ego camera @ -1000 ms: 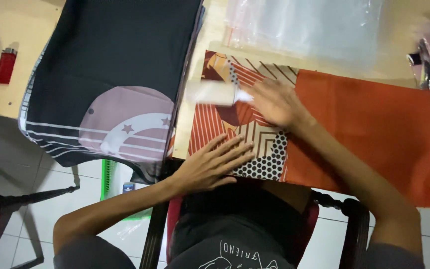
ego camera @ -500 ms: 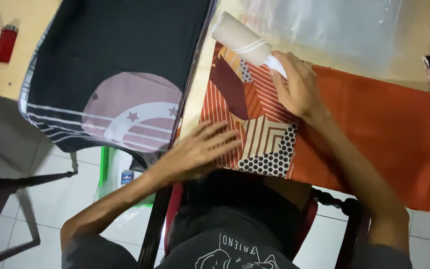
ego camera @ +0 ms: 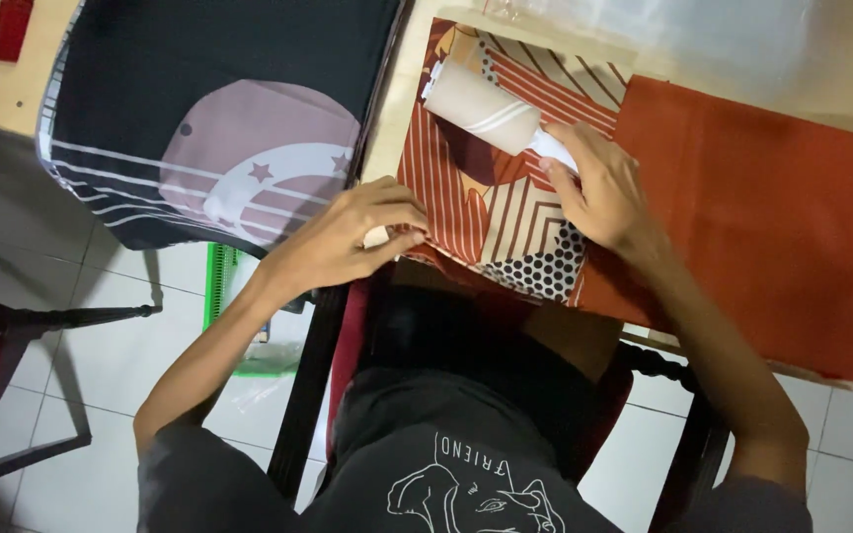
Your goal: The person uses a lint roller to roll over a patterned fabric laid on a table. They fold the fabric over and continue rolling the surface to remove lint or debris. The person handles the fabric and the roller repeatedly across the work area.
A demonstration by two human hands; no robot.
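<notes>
Head view is showing the lint roller [ego camera: 481, 109] lying on the patterned cloth [ego camera: 505, 212], its long axis running diagonally, drum pointing up-left and handle down-right into the right hand [ego camera: 599, 188], whose fingers are closing around that handle. Left hand [ego camera: 348, 237] is pinching the cloth's near-left edge, having curled since half a second ago when it lay flat; the roller is sitting lower now.

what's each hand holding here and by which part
Right hand grips the lint roller by its white handle; left hand pinches the patterned cloth at its near edge.
</notes>
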